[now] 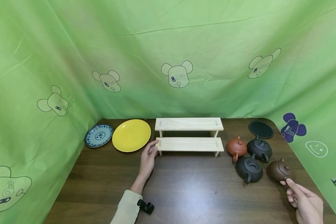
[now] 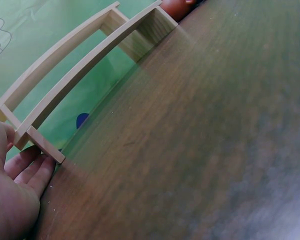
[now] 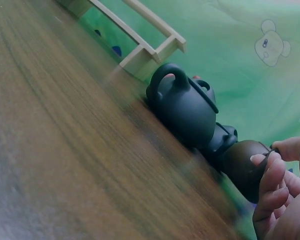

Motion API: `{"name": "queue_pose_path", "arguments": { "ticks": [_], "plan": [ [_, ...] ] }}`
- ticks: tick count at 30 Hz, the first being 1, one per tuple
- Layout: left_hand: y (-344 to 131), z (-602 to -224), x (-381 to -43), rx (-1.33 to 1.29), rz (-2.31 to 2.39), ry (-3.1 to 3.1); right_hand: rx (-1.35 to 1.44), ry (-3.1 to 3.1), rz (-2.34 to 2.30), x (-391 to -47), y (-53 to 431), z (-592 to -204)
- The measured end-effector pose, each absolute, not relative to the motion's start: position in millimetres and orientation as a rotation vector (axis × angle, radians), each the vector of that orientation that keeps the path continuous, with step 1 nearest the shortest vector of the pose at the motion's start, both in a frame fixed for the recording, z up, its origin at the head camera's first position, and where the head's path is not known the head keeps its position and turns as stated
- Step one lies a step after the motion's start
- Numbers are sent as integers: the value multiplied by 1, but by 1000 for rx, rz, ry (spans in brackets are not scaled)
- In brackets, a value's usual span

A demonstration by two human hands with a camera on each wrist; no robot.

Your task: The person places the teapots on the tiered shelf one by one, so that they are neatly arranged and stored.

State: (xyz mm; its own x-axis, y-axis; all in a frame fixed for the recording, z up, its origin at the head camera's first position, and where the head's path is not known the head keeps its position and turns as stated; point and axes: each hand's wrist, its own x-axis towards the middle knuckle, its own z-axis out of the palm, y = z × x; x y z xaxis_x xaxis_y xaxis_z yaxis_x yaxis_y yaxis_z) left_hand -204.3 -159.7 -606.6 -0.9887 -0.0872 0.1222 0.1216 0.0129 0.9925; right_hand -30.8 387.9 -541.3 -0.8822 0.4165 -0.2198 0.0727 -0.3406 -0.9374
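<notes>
A: What does each grip have?

B: The right grip (image 1: 305,199) pinches the brown teapot (image 1: 277,172), which is just ahead of it and slightly left. The left grip (image 1: 147,161) touches the wooden stand (image 1: 189,144) just to its right; I cannot tell whether it pinches the end or only rests against it.

A: What could go wrong?

B: The right grip has the pot by its near side only, so most of the weight should lie beyond the pinch. If that loosens, the pot could droop, and a tilt might slide the lid (image 1: 285,170) off.

A: Any knocks?

B: Swinging left at a low height might do it: the front black teapot (image 1: 248,170) stands just left of the held pot, the rear black teapot (image 1: 259,150) farther ahead of the right grip. A shove from the left grip could skid the stand.

A: And edges?

B: The tabletop (image 1: 190,193) ends near, to the right of the right grip, with green cloth (image 1: 310,93) beyond, so drifting that way risks a drop. Between the 2 grips, on the near side, there's a broad bare stretch for moving.
</notes>
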Motion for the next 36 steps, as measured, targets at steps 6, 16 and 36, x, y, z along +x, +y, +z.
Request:
{"name": "queue_pose_path", "arguments": {
  "ticks": [6, 16, 36],
  "plan": [
    [-159, -602, -202, -40, -2101, -2139, -592, -1517, 2364, -31, 387, -542],
    [-158, -602, -202, -32, -2100, -2132, -526, -1395, 2395, -31, 386, -539],
    [-153, -583, -192, -47, -2074, -2135, -513, -1341, 2351, -33, 375, -528]
  ]
}}
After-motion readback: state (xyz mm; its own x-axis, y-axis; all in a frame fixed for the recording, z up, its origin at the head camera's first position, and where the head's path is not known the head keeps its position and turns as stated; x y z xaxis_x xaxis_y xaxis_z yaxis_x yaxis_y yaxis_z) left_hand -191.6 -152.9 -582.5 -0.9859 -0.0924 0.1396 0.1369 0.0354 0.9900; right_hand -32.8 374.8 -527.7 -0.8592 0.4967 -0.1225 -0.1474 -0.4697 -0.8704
